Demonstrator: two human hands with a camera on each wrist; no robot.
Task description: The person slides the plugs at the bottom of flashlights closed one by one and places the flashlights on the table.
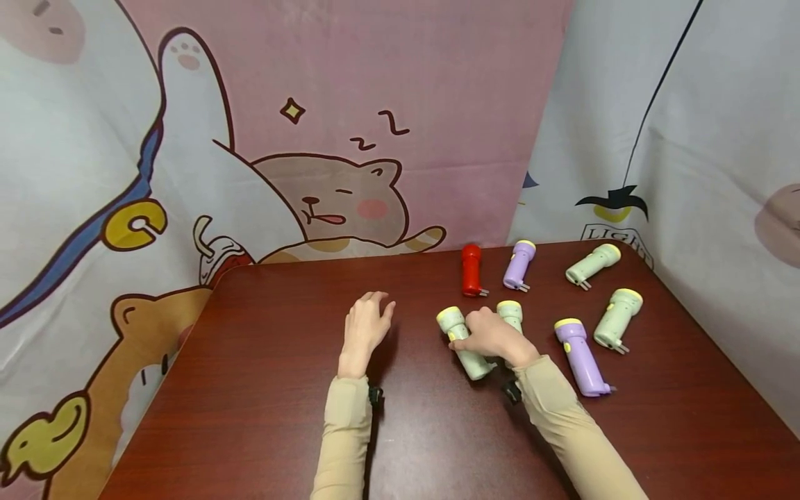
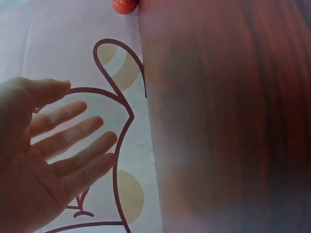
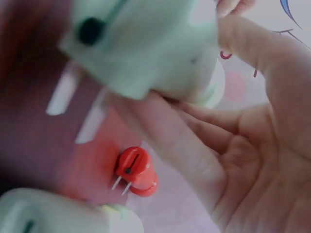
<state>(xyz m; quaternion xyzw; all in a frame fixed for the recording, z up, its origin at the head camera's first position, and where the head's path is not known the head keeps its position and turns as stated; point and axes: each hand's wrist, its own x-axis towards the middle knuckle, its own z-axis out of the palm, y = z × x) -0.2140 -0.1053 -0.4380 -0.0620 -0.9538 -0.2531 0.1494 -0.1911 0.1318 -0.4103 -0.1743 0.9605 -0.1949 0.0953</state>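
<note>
Left hand [image 1: 367,328] loose, right hand [image 1: 492,336] gripping.
In the head view, the left forearm [image 1: 342,437] rises from the bottom edge, its fingers [image 2: 73,136] relaxed below left of centre; the right forearm [image 1: 575,430] slants up leftward from the lower right, its fingers and thumb curled in a grip below right of centre.

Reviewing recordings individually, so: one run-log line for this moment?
right hand: grips leftmost green flashlight | left hand: empty | red flashlight: on table, untouched
</note>
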